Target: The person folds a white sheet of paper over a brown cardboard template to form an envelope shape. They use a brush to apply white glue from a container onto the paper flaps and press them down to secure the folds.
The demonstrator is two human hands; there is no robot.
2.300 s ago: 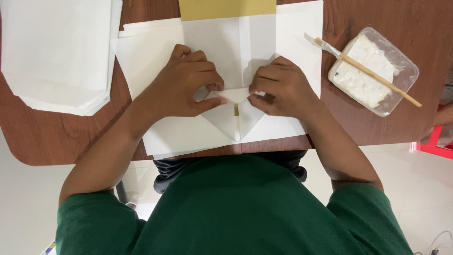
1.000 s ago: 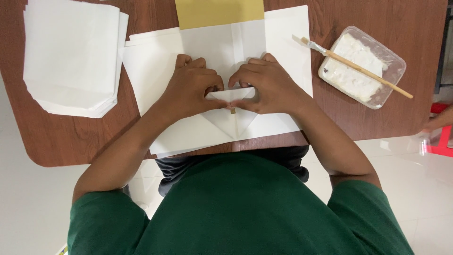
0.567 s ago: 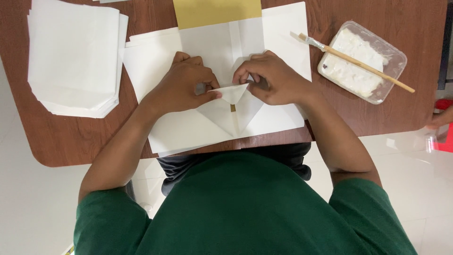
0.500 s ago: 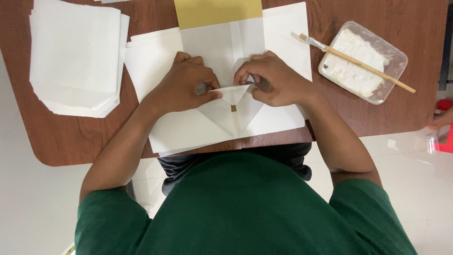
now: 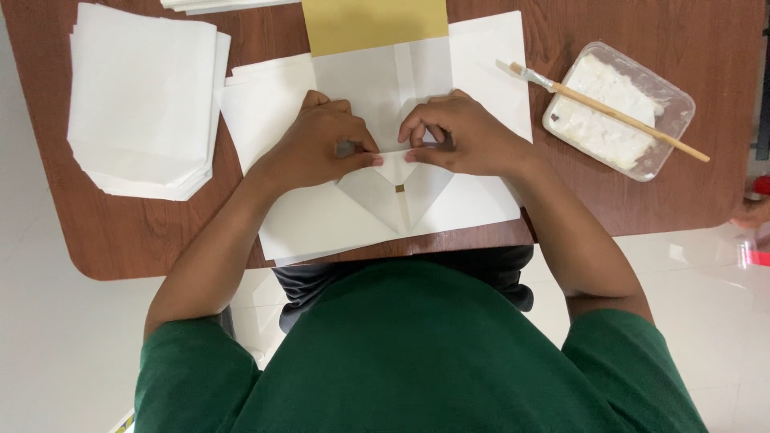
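At the table's (image 5: 144,248) near edge, in the middle, lies the paper (image 5: 377,188), a white sheet being folded on top of other flat sheets, its pointed flap aimed at the person. It looks light, thin and limp, likely to slide on the sheets beneath and to keep any crease pressed into it; it is best taken at the fold line or the flap's corners, with flat fingertips rather than a pinch in the middle.

The left hand (image 5: 317,148) lies palm down on the sheet, fingers curled close, the fingertips pressing the left end of the fold. The right hand (image 5: 465,140) mirrors it, thumb and forefinger nearly closed on the flap's top edge. The two sets of fingertips almost meet at the centre. Neither hand lifts the sheet; both pin it flat.

Toward the left edge sits a stack (image 5: 140,100) of white sheets. Near the right edge a clear tray (image 5: 670,100) of white paste carries a brush (image 5: 609,112) across its rim. At the far edge a tan sheet (image 5: 373,24) shows above the work.
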